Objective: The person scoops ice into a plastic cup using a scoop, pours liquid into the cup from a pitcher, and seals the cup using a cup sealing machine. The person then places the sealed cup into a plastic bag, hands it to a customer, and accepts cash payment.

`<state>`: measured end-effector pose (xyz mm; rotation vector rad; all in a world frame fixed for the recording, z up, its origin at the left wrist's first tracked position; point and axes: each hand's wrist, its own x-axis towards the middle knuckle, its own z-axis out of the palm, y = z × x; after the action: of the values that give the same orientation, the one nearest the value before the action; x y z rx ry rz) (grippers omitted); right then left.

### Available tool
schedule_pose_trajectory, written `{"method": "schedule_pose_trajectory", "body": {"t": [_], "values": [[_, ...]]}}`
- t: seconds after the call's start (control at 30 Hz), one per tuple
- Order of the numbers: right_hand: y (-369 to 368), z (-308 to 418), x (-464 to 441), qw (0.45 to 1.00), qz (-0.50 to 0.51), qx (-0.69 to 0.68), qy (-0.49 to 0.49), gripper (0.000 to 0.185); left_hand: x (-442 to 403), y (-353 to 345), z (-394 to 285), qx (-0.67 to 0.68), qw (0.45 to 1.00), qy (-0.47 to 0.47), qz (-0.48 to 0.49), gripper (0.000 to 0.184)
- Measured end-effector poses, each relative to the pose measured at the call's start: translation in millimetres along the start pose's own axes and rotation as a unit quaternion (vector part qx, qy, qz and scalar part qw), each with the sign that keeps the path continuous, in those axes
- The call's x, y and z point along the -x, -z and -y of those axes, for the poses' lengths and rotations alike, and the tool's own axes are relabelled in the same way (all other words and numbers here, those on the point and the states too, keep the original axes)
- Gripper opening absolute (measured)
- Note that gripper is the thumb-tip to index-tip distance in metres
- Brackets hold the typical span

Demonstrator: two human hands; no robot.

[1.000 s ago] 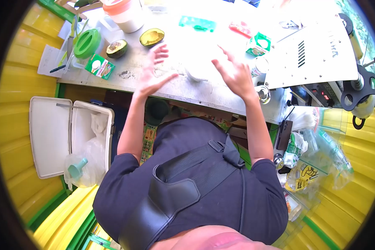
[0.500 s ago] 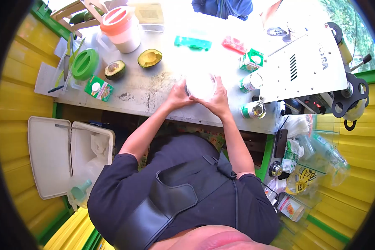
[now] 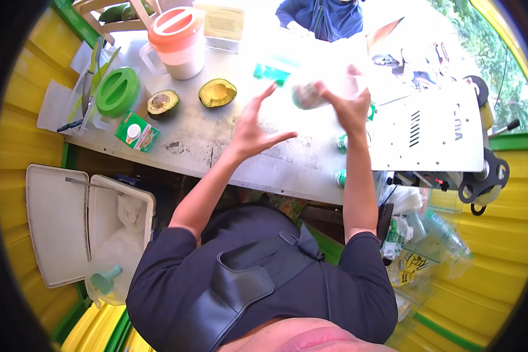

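Observation:
My left hand [image 3: 254,132] is raised over the front of the metal table [image 3: 188,154], thumb and fingers spread, holding nothing. Farther right, my right hand [image 3: 347,102] is smeared by motion. Its thumb lies close to a blurred round object [image 3: 308,96]; whether it grips anything is unclear in the glare. Left of my hands lie two avocado halves, one hollow [image 3: 217,93], the other with its pit [image 3: 162,104]. A green-and-white carton [image 3: 136,132] stands near the green-lidded container [image 3: 117,92].
An orange-lidded pitcher [image 3: 176,44] stands at the back left. A white machine [image 3: 431,132] occupies the right side. Beyond the table is a person in blue [image 3: 328,19]. A green object [image 3: 271,74] lies mid-table. An open white cooler [image 3: 121,220] is below left.
My hands have parted from around the bright white round object. The right moved right and farther forward; the left opened. The blurred object now shows beside my right thumb.

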<state>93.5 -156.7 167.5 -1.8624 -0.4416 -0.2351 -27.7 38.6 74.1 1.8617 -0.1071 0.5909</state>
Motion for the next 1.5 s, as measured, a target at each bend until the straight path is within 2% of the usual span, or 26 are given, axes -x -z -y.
{"method": "schedule_pose_trajectory", "body": {"t": [0.03, 0.07, 0.13, 0.17, 0.27, 0.33, 0.43, 0.5, 0.57, 0.6, 0.73, 0.83, 0.9, 0.93, 1.0, 1.07, 1.1, 1.13, 1.2, 1.27, 1.3, 1.33, 1.37, 1.43, 1.47, 1.5], "values": [[1, 16, -18, 0.999, -0.017, -0.035, 0.008, 0.084, 14, 12, 8, -0.008, 0.999, -0.011, -0.031, 0.095], [0, 27, -35, 0.998, -0.046, -0.028, 0.038, 0.064, 35, 23, 18, -0.034, 0.998, 0.005, -0.061, 0.081], [8, 19, -82, 0.992, -0.041, 0.076, 0.093, 0.056, 77, 40, 36, -0.085, 0.989, 0.047, -0.115, 0.055], [5, 23, -100, 0.992, -0.029, 0.075, 0.099, 0.059, 93, 45, 40, -0.112, 0.981, 0.073, -0.142, 0.043], [-12, -3, -150, 0.978, -0.083, 0.145, 0.124, 0.063, 115, 50, 47, -0.151, 0.973, 0.086, -0.15, 0.029], [-25, -23, -175, 0.985, -0.026, 0.161, 0.056, 0.084, 114, 48, 46, -0.175, 0.971, 0.061, -0.153, 0.026], [-45, -102, -216, 0.98, -0.056, 0.19, 0.026, 0.082, 116, 44, 51, -0.202, 0.964, 0.02, -0.172, 0.022], [-65, -95, -200, 0.978, -0.102, 0.182, -0.016, 0.081, 116, 45, 52, -0.212, 0.959, 0.003, -0.188, 0.021], [-78, -109, -202, 0.967, -0.118, 0.225, 0.018, 0.076, 112, 45, 50, -0.214, 0.959, 0.001, -0.185, 0.019], [-79, -114, -204, 0.974, -0.065, 0.216, 0.009, 0.069, 111, 44, 49, -0.218, 0.959, -0.003, -0.184, 0.019], [-89, -142, -196, 0.967, -0.06, 0.246, 0.003, 0.057, 111, 45, 48, -0.225, 0.96, 0.006, -0.164, 0.018], [-92, -188, -198, 0.948, -0.098, 0.299, 0.044, 0.052, 110, 44, 48, -0.227, 0.961, 0.011, -0.155, 0.017], [-88, -203, -198, 0.948, -0.078, 0.306, 0.031, 0.054, 110, 44, 48, -0.226, 0.962, 0.014, -0.151, 0.016], [-84, -209, -199, 0.962, -0.049, 0.269, 0.002, 0.064, 110, 44, 49, -0.225, 0.963, 0.015, -0.15, 0.016], [-78, -194, -191, 0.972, -0.02, 0.233, -0.031, 0.074, 113, 43, 48, -0.223, 0.964, 0.017, -0.146, 0.016], [-67, -112, -170, 0.986, 0.114, 0.098, -0.075, 0.077, 110, 43, 48, -0.235, 0.96, 0.01, -0.149, 0.015], [-66, -124, -167, 0.987, 0.106, 0.097, -0.067, 0.077, 107, 42, 50, -0.234, 0.96, -0.002, -0.152, 0.015], [-69, -147, -161, 0.981, -0.028, 0.191, 0.002, 0.074, 109, 43, 50, -0.231, 0.962, 0.003, -0.148, 0.015], [-62, -130, -152, 0.944, -0.213, 0.235, 0.097, 0.068, 111, 44, 49, -0.237, 0.96, 0.0, -0.149, 0.014], [-62, -91, -122, 0.937, -0.264, 0.192, 0.126, 0.066, 106, 42, 49, -0.23, 0.961, -0.013, -0.153, 0.013], [-66, -85, -107, 0.971, -0.238, -0.018, -0.031, 0.062, 109, 42, 45, -0.225, 0.963, -0.005, -0.151, 0.012], [-68, -80, -94, 0.936, -0.196, -0.227, -0.186, 0.059, 110, 42, 45, -0.23, 0.962, -0.002, -0.145, 0.011], [-67, -74, -85, 0.903, -0.138, -0.294, -0.28, 0.055, 111, 42, 45, -0.229, 0.964, -0.001, -0.135, 0.011], [-69, -71, -74, 0.872, -0.072, -0.327, -0.358, 0.06, 113, 41, 48, -0.226, 0.964, -0.002, -0.14, 0.011], [-73, -73, -73, 0.87, -0.082, -0.328, -0.36, 0.06, 112, 41, 46, -0.223, 0.965, 0.004, -0.137, 0.01], [-78, -78, -72, 0.896, -0.075, -0.278, -0.339, 0.059, 111, 41, 47, -0.221, 0.967, 0.001, -0.127, 0.01]]}}
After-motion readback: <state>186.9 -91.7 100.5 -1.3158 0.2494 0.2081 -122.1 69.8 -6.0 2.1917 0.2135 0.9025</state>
